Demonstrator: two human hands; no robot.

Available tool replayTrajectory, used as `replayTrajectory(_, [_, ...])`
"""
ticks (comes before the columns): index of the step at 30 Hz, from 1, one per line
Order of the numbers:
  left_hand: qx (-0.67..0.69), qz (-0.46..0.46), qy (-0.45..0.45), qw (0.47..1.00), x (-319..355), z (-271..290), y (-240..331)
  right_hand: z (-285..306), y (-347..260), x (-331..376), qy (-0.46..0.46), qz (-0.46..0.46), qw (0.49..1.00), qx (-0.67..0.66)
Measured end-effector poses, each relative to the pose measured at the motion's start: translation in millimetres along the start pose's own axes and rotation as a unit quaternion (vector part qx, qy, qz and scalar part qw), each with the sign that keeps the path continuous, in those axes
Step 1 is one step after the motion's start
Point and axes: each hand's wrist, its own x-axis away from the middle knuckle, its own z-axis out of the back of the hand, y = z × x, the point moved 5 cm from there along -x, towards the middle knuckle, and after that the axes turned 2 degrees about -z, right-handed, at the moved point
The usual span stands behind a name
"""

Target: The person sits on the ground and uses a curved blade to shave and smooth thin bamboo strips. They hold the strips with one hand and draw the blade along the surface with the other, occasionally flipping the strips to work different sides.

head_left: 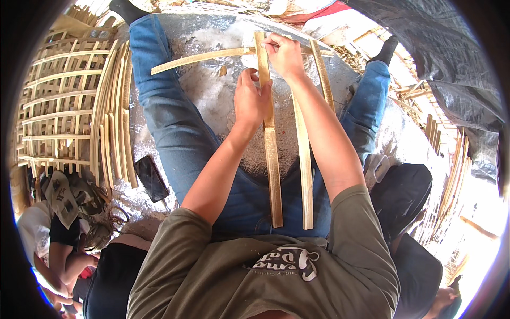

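Observation:
I sit with legs apart around several flat bamboo strips. My left hand (252, 100) is closed on a long lengthwise bamboo strip (272, 165), its thumb along the strip's edge. Near that strip's far end, my right hand (285, 57) pinches it with thumb and forefinger, where it meets a crosswise bamboo strip (196, 58). The crosswise strip extends left over my shin. A second lengthwise strip (304, 175) runs beside the first toward my lap, partly behind my right forearm. Further right, another strip (322, 74) lies across the crosswise one's right end.
At the left lie a woven bamboo lattice (58, 103) and a bundle of loose strips (112, 122). A dark phone (151, 178) rests beside my left thigh. Other people sit close behind on both sides. Dark plastic sheeting (451, 69) hangs at the right.

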Motion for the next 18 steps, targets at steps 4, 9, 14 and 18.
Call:
replayTrajectory(4, [-0.07,-0.087,0.031,0.993,-2.8,2.0,4.0,-2.6,1.5,-2.1,0.006,0.017,1.0,0.003])
replayTrajectory(9, [-0.187,-0.192,0.027,0.963,-13.8,8.7,15.5,-2.4,-2.9,-4.4,-0.002,-0.004,1.0,0.015])
replayTrajectory(14, [-0.115,-0.207,0.055,0.97,-55.0,16.7,18.4,-2.2,0.7,-5.7,0.014,0.023,1.0,-0.013])
replayTrajectory(18, [-0.123,-0.229,0.044,0.965,-98.0,18.5,11.4,2.2,-4.6,-5.2,0.024,0.034,0.999,-0.006])
